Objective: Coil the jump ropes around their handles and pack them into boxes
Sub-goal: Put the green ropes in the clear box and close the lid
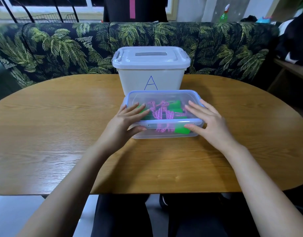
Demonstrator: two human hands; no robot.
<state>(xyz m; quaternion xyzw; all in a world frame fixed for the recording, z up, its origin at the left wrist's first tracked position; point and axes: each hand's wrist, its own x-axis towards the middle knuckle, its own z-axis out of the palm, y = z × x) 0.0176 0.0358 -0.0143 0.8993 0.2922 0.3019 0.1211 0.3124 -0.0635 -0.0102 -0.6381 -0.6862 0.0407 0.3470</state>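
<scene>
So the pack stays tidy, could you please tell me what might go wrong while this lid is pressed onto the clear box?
1. The pink rope sits high under the lid; a loop might catch at the rim and stop it seating.
2. The left hand and right hand press flat near the front edge, so the far side may not seal, or the clear box might slide into the white bin behind.
</scene>
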